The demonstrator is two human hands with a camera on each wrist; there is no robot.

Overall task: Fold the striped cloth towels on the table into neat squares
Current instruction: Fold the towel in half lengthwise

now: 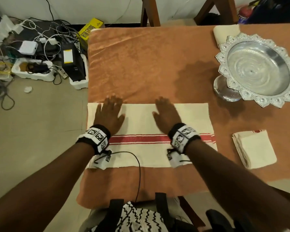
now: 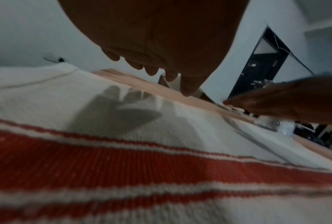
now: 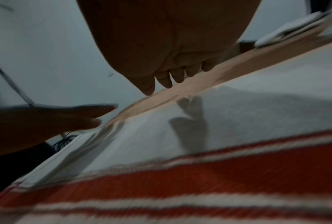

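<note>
Striped cream cotton towel with a red band (image 1: pixel 141 124) lies flat at 6 o'clock on the orange-covered bench (image 1: pixel 149 64). It looks light and limp, best pinched at the corners. Left hand (image 1: pixel 109 114) and right hand (image 1: pixel 166 115) hover over it, fingers spread, gripping nothing. A folded cream towel (image 1: pixel 256 150) sits at 3 o'clock and a silver scalloped bowl (image 1: pixel 258 69) at 1 o'clock, with open room at 12.

Left wrist view: fingers (image 2: pixel 151 71) straight above the weave, their shadow beneath.

Right wrist view: fingers (image 3: pixel 177 77) extended near the far hem.

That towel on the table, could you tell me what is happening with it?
A person is folding it. The towel lies as a wide folded band with its red stripe showing. The left hand and right hand are open, just above it. One folded square already sits to the right, near a silver tray.
</note>
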